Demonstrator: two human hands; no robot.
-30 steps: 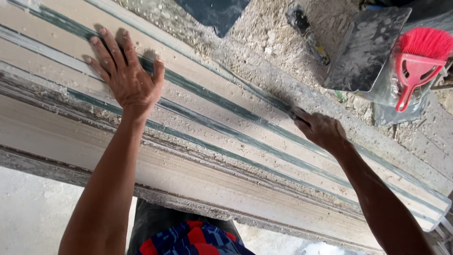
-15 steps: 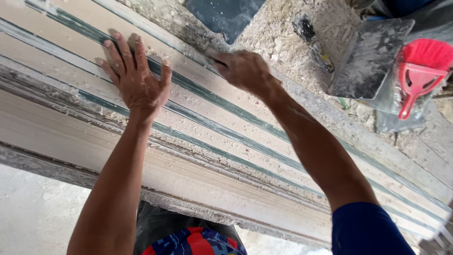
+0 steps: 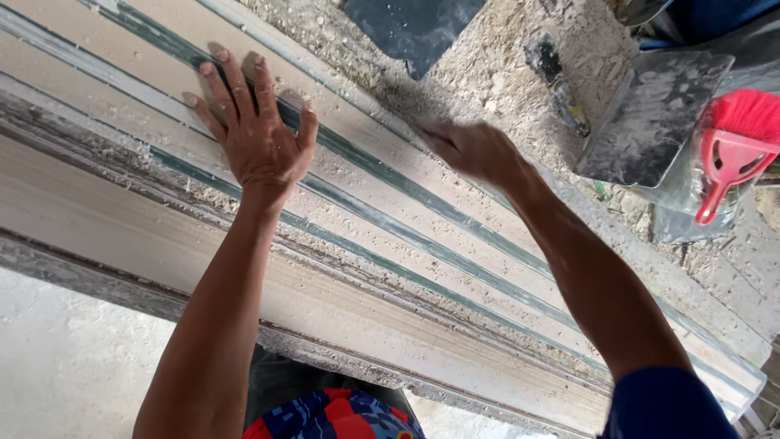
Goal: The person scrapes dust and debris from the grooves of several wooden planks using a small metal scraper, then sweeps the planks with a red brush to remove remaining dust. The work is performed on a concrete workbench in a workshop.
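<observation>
A long pale plaster moulding (image 3: 390, 268) with grey-green grooves runs diagonally from upper left to lower right. My left hand (image 3: 256, 138) lies flat on its upper part, fingers spread, holding nothing. My right hand (image 3: 475, 150) is on the moulding's far edge, to the right of the left hand. Its fingers are curled and blurred by motion. Whether anything is pinched in them is hidden.
Beyond the moulding is rough sandy ground (image 3: 496, 57). A grey plaster-caked flat trowel (image 3: 650, 122) and a red hand brush (image 3: 731, 154) lie at the upper right, a small dark scraper (image 3: 556, 81) to their left. A dark slab (image 3: 414, 28) is at the top.
My right hand slid up-left along the moulding's far edge toward the left hand, then back right a little. The left hand stayed pressed flat in place.
</observation>
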